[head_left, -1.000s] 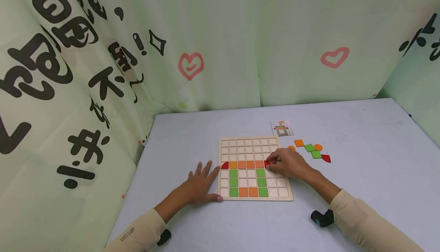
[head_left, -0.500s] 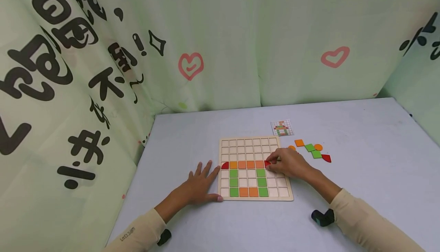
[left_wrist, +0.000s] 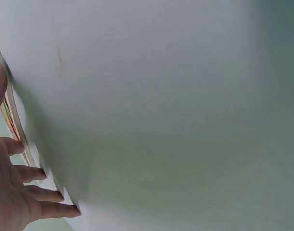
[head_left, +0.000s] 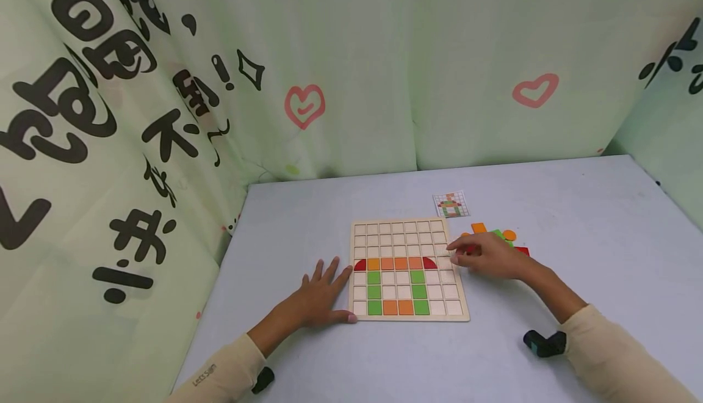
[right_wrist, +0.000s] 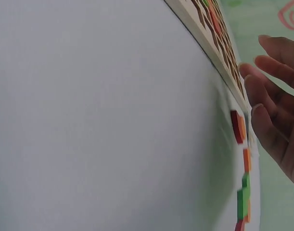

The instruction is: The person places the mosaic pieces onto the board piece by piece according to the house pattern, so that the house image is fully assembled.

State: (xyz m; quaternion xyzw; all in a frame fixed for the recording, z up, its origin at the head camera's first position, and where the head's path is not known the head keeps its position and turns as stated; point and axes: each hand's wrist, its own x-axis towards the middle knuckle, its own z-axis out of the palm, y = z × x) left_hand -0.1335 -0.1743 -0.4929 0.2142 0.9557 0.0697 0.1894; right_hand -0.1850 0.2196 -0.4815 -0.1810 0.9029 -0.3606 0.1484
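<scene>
A wooden grid board (head_left: 447, 319) lies on the table, filled partly with orange and green square tiles. In one row a red rounded tile (head_left: 429, 263) sits at the right end of the orange squares, and another red rounded tile (head_left: 359, 265) at the left end. My left hand (head_left: 318, 300) rests with spread fingers along the board's left edge, its thumb at the near corner. Over the board's right edge hovers my right hand (head_left: 489, 257), fingers loosely bent and holding nothing. In the right wrist view, the right hand's fingers (right_wrist: 262, 94) are apart from the board's side.
Loose tiles lie right of the board, partly hidden by the right hand: an orange square (head_left: 478, 228), an orange circle (head_left: 509, 235) and a red tile (right_wrist: 236, 126) among them. A printed pattern card (head_left: 451, 204) lies beyond the board. A curtain (head_left: 362, 73) hangs behind the table.
My right hand has let go of the red rounded tile, which stays in its cell. That hand has moved right, towards the loose tiles. The left hand has not moved.
</scene>
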